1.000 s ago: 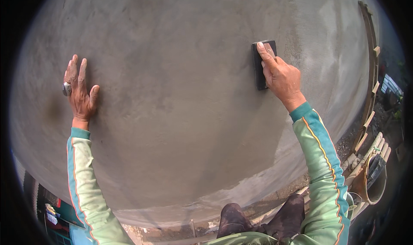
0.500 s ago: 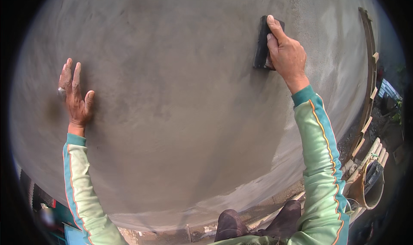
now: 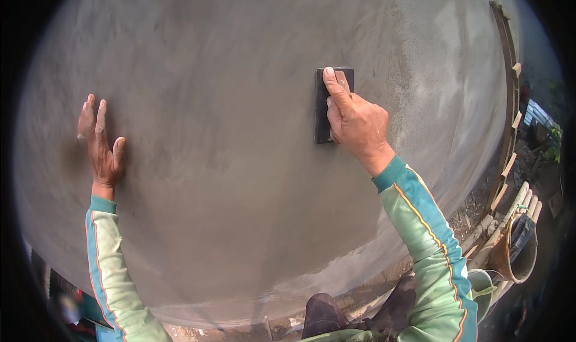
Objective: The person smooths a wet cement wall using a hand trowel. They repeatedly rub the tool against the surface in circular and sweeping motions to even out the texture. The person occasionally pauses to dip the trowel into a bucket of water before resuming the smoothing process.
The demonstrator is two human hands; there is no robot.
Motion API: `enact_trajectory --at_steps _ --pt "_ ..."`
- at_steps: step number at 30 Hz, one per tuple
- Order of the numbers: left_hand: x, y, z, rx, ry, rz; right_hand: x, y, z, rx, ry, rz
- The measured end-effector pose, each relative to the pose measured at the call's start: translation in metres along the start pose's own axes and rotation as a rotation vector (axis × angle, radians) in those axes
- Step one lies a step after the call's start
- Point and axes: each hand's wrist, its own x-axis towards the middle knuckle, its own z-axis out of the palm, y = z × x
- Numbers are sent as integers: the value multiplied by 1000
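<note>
A broad grey plastered wall [image 3: 240, 192] fills most of the head view, darker and damp-looking in the middle, paler along its lower edge and right side. My right hand [image 3: 360, 123] is closed round the handle of a black rectangular plastering float [image 3: 323, 111], thumb along its top. The float stands lengthwise against the wall, right of the middle. At the left, my left hand [image 3: 103, 147] is held up at the wall with fingers stretched out and nothing in it. Whether its palm presses on the plaster is hard to make out.
A long wooden strip [image 3: 509, 90] with small cross pieces runs along the wall's right edge. Below it, a bucket [image 3: 528, 264] with a dark thing inside and a pale green container [image 3: 480, 282] rest by bamboo poles [image 3: 525, 198]. My knees [image 3: 324, 312] show at the bottom.
My right hand has moved the float down and to the left across the wall, and the float stands a little straighter. My left hand has dropped slightly, its fingers still stretched out.
</note>
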Motion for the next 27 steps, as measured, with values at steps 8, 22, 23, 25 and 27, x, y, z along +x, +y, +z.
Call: enact_trajectory --at_steps 8,22,23,25,27 --pt "9 2 10 -35 28 -9 54 110 -23 4 86 402" --pt "8 5 4 -13 14 -32 76 124 -24 -156 176 191" --pt "8 3 2 -7 9 -34 89 120 -30 -110 152 253" --pt "6 2 6 -11 5 -42 106 104 -40 -35 101 378" --pt "2 0 6 -11 -19 -40 70 68 -18 -153 122 32"
